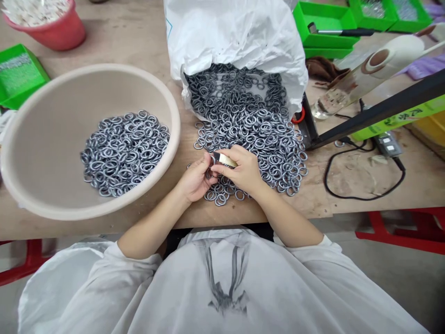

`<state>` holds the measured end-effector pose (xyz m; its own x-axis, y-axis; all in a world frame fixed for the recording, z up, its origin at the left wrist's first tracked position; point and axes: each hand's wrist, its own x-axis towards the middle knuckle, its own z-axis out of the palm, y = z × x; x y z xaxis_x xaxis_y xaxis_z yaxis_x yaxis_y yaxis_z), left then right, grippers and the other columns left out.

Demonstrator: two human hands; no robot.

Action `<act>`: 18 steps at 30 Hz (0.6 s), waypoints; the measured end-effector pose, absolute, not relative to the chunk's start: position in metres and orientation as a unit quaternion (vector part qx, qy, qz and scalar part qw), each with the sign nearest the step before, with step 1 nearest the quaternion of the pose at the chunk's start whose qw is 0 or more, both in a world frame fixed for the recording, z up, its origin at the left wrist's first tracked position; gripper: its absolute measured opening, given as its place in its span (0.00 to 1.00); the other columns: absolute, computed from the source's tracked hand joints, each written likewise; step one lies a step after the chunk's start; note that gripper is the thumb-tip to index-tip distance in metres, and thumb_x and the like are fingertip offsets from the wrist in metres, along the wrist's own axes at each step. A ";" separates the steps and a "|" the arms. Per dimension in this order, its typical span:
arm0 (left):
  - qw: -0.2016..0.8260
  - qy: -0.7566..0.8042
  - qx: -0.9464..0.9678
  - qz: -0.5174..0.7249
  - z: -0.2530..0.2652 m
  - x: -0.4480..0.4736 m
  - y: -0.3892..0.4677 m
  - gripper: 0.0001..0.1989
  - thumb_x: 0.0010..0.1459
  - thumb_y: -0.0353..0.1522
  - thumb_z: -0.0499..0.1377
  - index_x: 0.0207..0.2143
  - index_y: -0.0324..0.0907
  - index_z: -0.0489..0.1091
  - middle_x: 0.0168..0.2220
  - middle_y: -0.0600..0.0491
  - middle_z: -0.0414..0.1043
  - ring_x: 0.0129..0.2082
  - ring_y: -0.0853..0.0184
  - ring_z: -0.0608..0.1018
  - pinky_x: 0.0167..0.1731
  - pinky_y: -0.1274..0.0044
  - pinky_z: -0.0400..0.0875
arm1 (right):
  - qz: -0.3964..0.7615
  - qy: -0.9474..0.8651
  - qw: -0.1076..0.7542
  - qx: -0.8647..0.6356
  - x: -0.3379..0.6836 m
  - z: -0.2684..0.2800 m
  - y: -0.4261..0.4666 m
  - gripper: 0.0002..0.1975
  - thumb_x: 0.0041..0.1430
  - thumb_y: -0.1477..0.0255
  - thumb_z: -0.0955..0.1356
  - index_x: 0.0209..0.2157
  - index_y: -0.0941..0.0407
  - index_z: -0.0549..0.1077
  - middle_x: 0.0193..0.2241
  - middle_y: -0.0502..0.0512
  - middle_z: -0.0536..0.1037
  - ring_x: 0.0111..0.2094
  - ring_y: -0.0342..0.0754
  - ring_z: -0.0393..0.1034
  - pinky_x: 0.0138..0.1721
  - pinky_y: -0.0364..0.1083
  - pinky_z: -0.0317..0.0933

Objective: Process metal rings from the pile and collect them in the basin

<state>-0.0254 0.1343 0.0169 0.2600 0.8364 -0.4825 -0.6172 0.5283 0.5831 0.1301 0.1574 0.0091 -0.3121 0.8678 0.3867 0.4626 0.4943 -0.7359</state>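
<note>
Left hand: just right of the basin, fingertips pinching what looks like one ring.
Right hand: farther right of the basin, gripping a small pale tool; whether its dark end touches that ring is too small to tell.
Loose heap: right of the basin, spread on the worktop from the white bag's mouth.
Slip: the tool might nick the left fingertips, given how close they sit.
Spill: a forearm nudge could scatter the heap.
</note>
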 end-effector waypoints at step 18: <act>0.699 0.445 0.330 0.453 0.010 -0.023 0.127 0.31 0.44 0.58 0.65 0.21 0.40 0.61 0.16 0.60 0.59 0.15 0.78 0.61 0.13 0.85 0.52 | 0.369 -0.730 0.436 -0.376 0.126 0.010 0.158 0.24 0.52 0.48 0.72 0.37 0.55 0.78 0.29 0.50 0.73 0.31 0.46 0.65 0.35 0.45 0.59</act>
<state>-0.0228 0.1269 0.0104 0.1936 0.9267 -0.3219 -0.3400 0.3712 0.8641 0.1257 0.1579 0.0104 -0.3372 0.8707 0.3581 0.2271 0.4443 -0.8666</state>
